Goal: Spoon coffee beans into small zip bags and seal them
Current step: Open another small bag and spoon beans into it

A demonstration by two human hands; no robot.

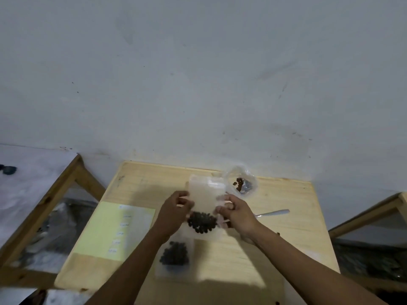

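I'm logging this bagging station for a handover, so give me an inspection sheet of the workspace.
Surface: wooden table, pale.
Job's things: zip bag with beans held up; filled bag lying flat; bean supply bag open; spoon lying idle.
Clutter: yellow sheet, stray bean.
Grippers: left hand and right hand pinch the zip bag's sides.
Cables: nothing seen.
Surroundings: grey wall, side tables.

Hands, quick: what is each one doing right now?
Left hand: pinching the left edge of the zip bag.
Right hand: pinching the same bag's right edge.
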